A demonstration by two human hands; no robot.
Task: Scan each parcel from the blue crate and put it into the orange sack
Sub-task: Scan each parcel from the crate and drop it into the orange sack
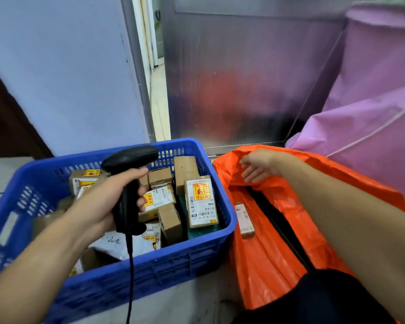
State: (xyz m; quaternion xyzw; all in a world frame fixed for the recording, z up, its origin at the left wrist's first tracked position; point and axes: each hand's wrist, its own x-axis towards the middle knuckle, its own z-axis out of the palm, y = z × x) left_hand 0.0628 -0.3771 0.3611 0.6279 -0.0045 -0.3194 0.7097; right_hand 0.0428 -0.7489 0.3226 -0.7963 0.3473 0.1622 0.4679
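While the left hand (108, 202) grips the black scanner (129, 174) by its handle above the middle of the blue crate (173, 265), the right hand (257, 168) hangs over the far edge of the orange sack (267, 265), fingers loosely spread and holding nothing. Whether the fingertips brush the sack's folded rim I cannot tell.

One small parcel (243, 218) lies inside the sack near its left edge, close to the crate. The crate holds many more cardboard boxes and a white mailer (117, 244) at its near side. The step in hand looks like fetching the next one.

The easiest pick is probably the labelled parcel (200, 202) leaning at the crate's right edge. It is nearest the sack and its barcode faces up, so the scanner's head could tilt down onto the label before the right hand lifts it. Pinching it by its long sides would keep fingers off the barcode.

The cable (131, 265) drops from the handle over the crate's near wall, so a high left wrist would keep it from dragging through the boxes. The sack sags, with a dark strip down its middle, so the drop is best aimed at the open left side, beside the parcel lying there.
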